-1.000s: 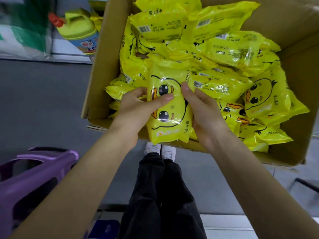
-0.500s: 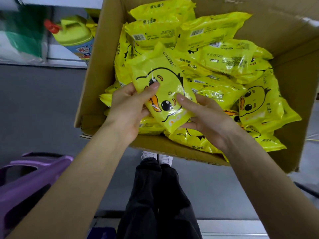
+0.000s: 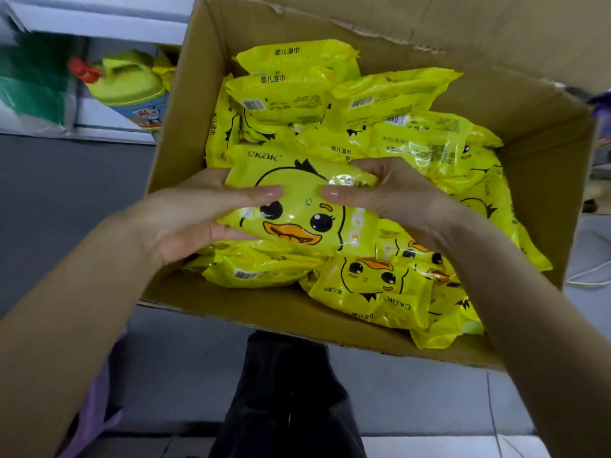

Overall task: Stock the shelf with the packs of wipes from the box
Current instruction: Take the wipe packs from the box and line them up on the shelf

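inside the cardboard box [image 3: 545, 153] of yellow packs, left hand [image 3: 185, 223] and right hand [image 3: 400, 203] clasp one wipes pack [image 3: 297, 209].

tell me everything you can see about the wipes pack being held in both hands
The held pack is a soft, glossy yellow plastic pouch printed with a cartoon duck face, orange bill, black eyes and the word "ckak" near its top left corner. It lies face up and roughly level above the other packs in the cardboard box. The left hand grips its left end, the right hand its right, thumbs on top.

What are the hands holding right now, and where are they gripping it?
One wipes pack, duck face up, over the box. The left hand grips its left end, the right hand its right end.
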Motion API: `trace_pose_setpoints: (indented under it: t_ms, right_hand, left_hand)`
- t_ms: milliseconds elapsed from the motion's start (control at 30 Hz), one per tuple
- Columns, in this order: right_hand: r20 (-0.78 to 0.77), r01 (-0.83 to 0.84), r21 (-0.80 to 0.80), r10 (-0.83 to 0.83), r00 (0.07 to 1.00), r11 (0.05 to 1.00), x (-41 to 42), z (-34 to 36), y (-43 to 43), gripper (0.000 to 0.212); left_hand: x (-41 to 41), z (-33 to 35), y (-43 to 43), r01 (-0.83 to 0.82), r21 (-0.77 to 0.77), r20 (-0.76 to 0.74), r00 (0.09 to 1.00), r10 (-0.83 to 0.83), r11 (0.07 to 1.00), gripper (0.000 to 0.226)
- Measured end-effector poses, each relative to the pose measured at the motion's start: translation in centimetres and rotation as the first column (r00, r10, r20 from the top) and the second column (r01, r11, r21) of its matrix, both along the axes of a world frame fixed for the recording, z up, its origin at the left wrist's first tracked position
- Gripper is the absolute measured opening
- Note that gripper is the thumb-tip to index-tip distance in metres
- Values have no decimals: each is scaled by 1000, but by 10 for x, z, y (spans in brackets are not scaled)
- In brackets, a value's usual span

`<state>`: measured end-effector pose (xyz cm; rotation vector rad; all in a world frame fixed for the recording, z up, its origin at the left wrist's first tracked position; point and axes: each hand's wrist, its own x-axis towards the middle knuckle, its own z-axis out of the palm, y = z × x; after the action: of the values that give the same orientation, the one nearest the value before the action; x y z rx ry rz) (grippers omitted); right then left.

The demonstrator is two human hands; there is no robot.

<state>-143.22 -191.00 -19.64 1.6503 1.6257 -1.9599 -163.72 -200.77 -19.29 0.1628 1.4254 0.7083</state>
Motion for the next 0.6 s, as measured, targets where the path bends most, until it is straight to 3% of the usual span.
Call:
trace_pose_setpoints:
  t_ms: [67,100,167,233,333,467,600]
  right_hand:
    - [-25,45,17,-45,999,999,-7,0,7,42]
    - [-29,132,31,-131,991,991,-9,-3,13,38]
    - [-9,410,36,-410,912,911,-13,-9,31,43]
    - [18,600,6,-600,800,800,-17,-15,49,53]
    - [62,643,2,-642,764,766,-26,-25,69,58]
    - [83,687,39,-687,722,726,-37,-36,84,47]
    - [-24,719,91,-721,693,688,-29,-44,73,28]
  left_hand:
    - [0,-2,3,-75,-15,-54,996,74,997,134]
    - [-1,-5,5,-119,-15,-69,991,117,993,119]
    - [-3,-7,8,-230,-5,-77,970,229,973,79]
    - [-7,-7,10,-373,-5,-36,927,372,928,71]
    - [-13,-7,12,-519,-20,-7,855,519,855,66]
    - [-16,-8,15,-471,61,-76,877,475,880,52]
    - [-13,-9,17,-432,48,-102,895,435,900,42]
